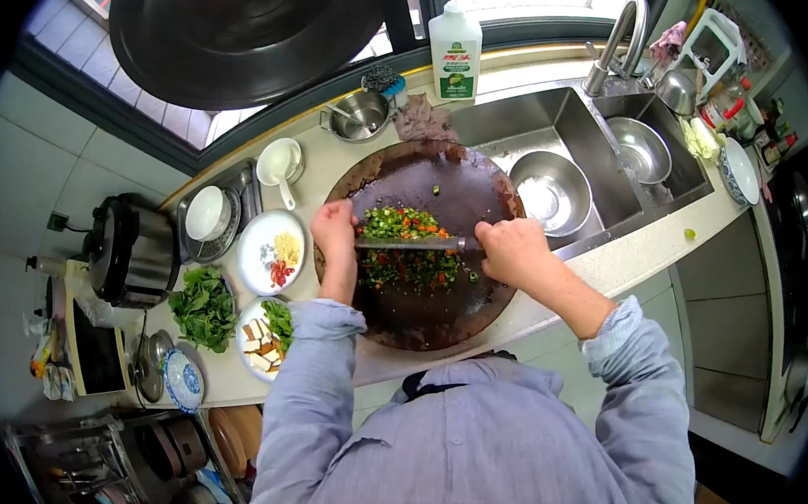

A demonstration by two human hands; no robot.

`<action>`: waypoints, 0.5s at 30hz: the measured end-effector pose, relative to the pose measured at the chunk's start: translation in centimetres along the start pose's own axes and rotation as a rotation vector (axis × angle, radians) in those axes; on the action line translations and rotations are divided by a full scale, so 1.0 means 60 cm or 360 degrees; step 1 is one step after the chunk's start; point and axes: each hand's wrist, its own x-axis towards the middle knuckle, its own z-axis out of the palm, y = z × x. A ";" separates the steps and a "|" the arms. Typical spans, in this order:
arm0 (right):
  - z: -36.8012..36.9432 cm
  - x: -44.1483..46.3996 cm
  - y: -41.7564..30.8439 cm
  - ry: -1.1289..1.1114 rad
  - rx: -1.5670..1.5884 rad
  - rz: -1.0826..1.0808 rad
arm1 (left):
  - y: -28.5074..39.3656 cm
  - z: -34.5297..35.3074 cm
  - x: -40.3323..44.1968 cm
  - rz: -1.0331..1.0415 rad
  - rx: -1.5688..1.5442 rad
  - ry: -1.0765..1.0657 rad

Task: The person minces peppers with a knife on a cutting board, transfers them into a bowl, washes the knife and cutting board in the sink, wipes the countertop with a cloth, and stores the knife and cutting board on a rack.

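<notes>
A round dark chopping board (418, 319) lies on the counter in front of me, with finely chopped green and red peppers (397, 222) heaped near its middle. Across the heap runs a kitchen knife (405, 244), its spine toward me and its edge among the pieces. My right hand (514, 252) is closed round the handle at the right side. At the blade's far left end my left hand (335, 236) is closed on the tip, fingers curled. Pepper bits lie on both sides of the blade.
Left of the board stand a plate with minced garlic and chopped red chili (259, 242), a plate of sliced tofu (261, 347), leafy greens (203, 306) and a pressure cooker (132, 252). A double sink (563, 123) with metal bowls is at the right. A soap bottle (454, 54) stands behind.
</notes>
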 end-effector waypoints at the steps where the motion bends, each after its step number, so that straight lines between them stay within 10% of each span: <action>1: 0.010 0.000 0.004 -0.0006 0.0016 0.0023 | -0.011 0.006 0.003 -0.0004 0.0001 0.0033; 15: 0.010 -0.012 -0.008 -0.0194 0.0007 0.0084 | -0.010 -0.003 -0.015 0.0082 0.0215 0.0040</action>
